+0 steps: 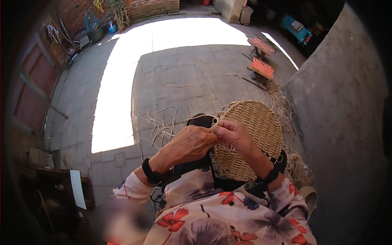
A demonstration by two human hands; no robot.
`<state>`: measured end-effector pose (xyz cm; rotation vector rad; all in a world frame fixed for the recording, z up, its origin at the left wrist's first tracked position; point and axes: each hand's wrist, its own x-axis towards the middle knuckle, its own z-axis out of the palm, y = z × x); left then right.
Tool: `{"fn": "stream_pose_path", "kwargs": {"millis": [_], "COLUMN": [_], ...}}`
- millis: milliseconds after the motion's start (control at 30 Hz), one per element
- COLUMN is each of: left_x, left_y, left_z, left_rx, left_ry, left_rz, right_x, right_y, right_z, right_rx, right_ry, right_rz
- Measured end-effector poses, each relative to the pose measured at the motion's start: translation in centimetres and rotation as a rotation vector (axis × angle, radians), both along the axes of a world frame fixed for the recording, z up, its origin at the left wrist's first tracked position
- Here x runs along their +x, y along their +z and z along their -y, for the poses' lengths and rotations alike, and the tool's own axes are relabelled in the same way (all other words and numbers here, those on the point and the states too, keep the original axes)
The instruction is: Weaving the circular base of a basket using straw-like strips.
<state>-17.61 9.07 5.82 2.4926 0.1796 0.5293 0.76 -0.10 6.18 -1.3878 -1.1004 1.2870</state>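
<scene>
A round, flat piece of tan woven straw cord [259,126] rests on my lap, its coarse rows running across it. At its left edge my left hand [195,141] and my right hand [234,134] meet, fingers pinched together. Between the fingertips is a pale cord [215,120], which loops up just above them. Loose cord ends [163,128] trail off to the left of my left hand. My right forearm crosses over the woven piece and hides part of it. Black bands circle both wrists.
Two small folding stools with red woven seats [262,68] stand ahead on the right. A heap of loose cord [298,167] lies right of my lap, beside a grey wall [339,122]. Buckets [112,27] sit by the far-left brick wall. Bright sunlight crosses the paving [175,77].
</scene>
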Motion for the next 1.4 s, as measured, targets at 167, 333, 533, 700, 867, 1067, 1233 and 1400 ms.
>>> {"fn": "stream_pose_path", "kwargs": {"millis": [167,333,533,700,867,1067,1233,1400], "left_x": [-1.0,-1.3,1.2,1.8,1.5,0.8,1.6,0.3], "left_y": [0.2,-2.0,-4.8,-3.9,-5.0,-4.8,-4.2,-3.3], "left_z": [0.3,1.8,2.9,3.6,3.2,2.1,3.5,4.6], "left_rx": [-0.598,-0.525,-0.031,-0.072,-0.21,-0.446,-0.241,-0.172], "left_ry": [0.096,0.394,0.437,0.46,0.374,0.29,0.443,0.663], "left_rz": [0.05,0.073,0.085,-0.031,-0.059,-0.283,-0.08,0.075], "right_x": [1.1,1.4,1.1,-1.0,-1.3,-0.7,0.2,12.1], "right_y": [-0.3,0.4,-5.0,-6.5,-6.1,-6.0,-5.3,-4.2], "right_z": [-0.3,0.9,3.6,3.0,2.8,1.9,3.8,16.0], "right_rx": [0.033,-0.023,0.419,0.378,0.336,0.3,0.321,0.105], "right_ry": [-0.097,-0.127,-0.176,-0.115,-0.128,-0.027,-0.286,-0.639], "right_rz": [-0.163,-0.029,0.827,1.096,1.074,0.99,0.902,0.972]}}
